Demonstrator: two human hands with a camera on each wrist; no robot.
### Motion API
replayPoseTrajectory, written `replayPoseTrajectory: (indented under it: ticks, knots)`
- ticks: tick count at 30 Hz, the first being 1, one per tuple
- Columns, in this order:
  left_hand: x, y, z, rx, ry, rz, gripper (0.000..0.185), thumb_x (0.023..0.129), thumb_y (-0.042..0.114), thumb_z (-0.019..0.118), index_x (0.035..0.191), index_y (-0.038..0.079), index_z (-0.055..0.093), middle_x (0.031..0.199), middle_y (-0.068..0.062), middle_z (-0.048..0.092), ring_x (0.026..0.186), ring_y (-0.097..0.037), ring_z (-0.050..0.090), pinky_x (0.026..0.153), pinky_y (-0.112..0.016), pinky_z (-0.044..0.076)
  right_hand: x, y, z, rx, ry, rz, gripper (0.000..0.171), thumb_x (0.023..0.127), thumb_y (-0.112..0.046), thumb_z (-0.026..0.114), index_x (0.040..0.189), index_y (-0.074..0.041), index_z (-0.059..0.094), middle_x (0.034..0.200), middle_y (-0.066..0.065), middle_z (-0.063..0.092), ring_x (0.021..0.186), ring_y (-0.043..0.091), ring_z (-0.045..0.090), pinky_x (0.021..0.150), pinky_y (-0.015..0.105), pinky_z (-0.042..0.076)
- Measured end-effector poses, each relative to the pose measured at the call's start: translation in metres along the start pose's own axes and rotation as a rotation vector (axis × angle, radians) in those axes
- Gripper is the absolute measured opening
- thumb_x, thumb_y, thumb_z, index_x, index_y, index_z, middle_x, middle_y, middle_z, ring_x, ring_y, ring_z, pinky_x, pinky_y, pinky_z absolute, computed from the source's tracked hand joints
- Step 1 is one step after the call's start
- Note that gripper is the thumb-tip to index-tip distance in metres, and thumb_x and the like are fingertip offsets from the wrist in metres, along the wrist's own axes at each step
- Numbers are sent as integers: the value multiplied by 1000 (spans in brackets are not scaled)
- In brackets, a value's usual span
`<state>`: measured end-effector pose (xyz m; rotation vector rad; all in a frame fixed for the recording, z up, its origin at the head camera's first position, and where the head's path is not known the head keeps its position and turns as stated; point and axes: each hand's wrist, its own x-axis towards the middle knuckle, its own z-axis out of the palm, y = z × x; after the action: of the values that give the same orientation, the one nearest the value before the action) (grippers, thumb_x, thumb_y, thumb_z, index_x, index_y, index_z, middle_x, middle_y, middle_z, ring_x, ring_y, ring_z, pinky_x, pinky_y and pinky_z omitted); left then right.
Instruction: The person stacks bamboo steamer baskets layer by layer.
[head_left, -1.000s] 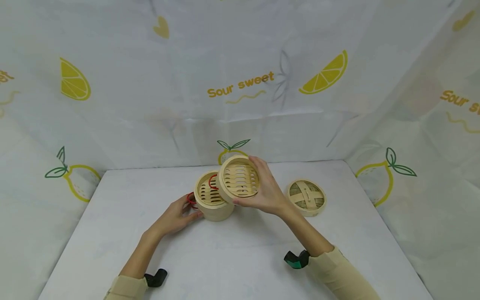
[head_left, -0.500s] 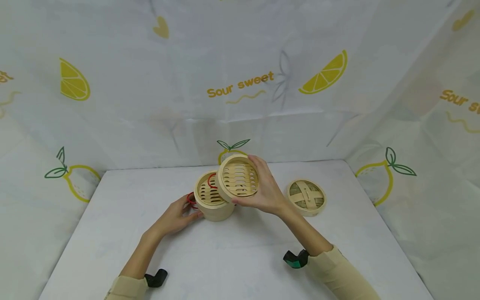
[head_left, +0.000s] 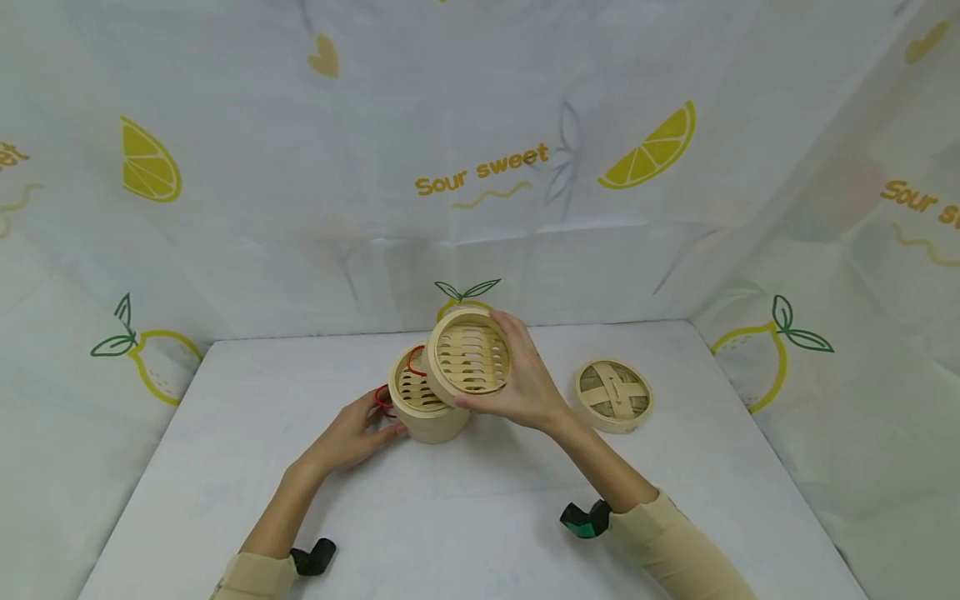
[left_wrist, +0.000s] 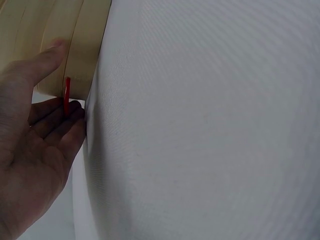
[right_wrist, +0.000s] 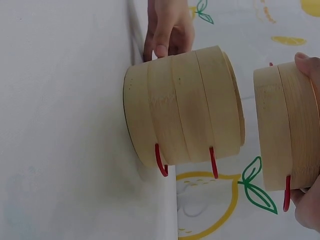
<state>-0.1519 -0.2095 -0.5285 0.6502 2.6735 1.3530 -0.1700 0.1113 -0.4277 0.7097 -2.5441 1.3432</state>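
Observation:
A stack of round bamboo steamer baskets (head_left: pixel 431 426) stands on the table, its slatted top partly covered in the head view. My left hand (head_left: pixel 354 431) holds the stack from the left, thumb on its side wall and fingers by a red loop handle (left_wrist: pixel 66 95). Above the stack, my right hand (head_left: pixel 527 380) grips another bamboo steamer basket (head_left: pixel 469 358) by its right side. That basket is tilted, its slatted inside facing the head camera. In the right wrist view a gap separates the raised basket (right_wrist: pixel 277 125) from the stack (right_wrist: pixel 182 110).
A bamboo steamer lid (head_left: pixel 613 395) with crossed strips lies on the white table (head_left: pixel 465 517) to the right of the stack. Behind the table hangs a white curtain (head_left: pixel 337 167) printed with lemons. Dark wrist mounts (head_left: pixel 313 557) stick out at both sleeves.
My right hand has shifted slightly left with the basket, so it overlaps more of the stack in the head view. The left hand, the stack and the lid have stayed put.

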Motion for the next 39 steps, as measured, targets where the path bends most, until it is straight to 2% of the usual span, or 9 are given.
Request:
replayPoseTrajectory:
  ticks: [5,14,20,22,27,35,39]
  knots:
    - [0,0,0,-1,3,14,66,98,22,83,154,1,55,149,-17,66,142,-36,63,119,-55,54,1,0,3,4,12,-19,134,64,-43,103,169,-8,29,172,13,36,159,34,40,132,64,38]
    - [1,-4,1,-17,-4,-11,66,98,23,82,154,1,54,150,-16,65,143,-36,61,120,-54,53,3,0,8,14,19,-68,134,63,-42,104,169,-6,30,171,15,37,157,35,42,130,65,41]
    - [0,-1,0,-5,3,13,66,98,21,82,153,0,55,148,-16,67,140,-33,62,119,-53,55,5,-4,12,16,24,-79,131,63,-42,103,168,-10,31,173,15,37,159,32,40,131,63,40]
    - [0,-1,0,-1,6,19,66,97,20,83,153,-1,55,148,-17,67,139,-32,62,119,-52,55,6,-6,14,16,27,-85,130,63,-42,103,167,-8,32,173,14,37,159,32,40,131,63,40]
    - [0,-2,0,1,13,24,67,97,19,83,154,-1,54,150,-17,66,140,-32,62,119,-52,55,9,-9,19,13,28,-75,130,62,-43,104,165,-3,34,171,18,38,158,34,40,130,64,41]
    - [-1,-3,0,-7,11,15,69,97,17,82,156,-3,51,153,-21,63,143,-38,61,119,-54,54,12,-13,25,1,11,-44,131,63,-46,104,166,-6,34,171,13,38,156,33,44,130,62,42]
    - [0,-3,1,-9,8,-1,71,97,17,83,157,-3,50,155,-21,61,146,-38,59,120,-52,53,12,-14,27,-6,7,-35,131,63,-46,104,166,-4,34,170,16,38,156,35,45,129,63,43]
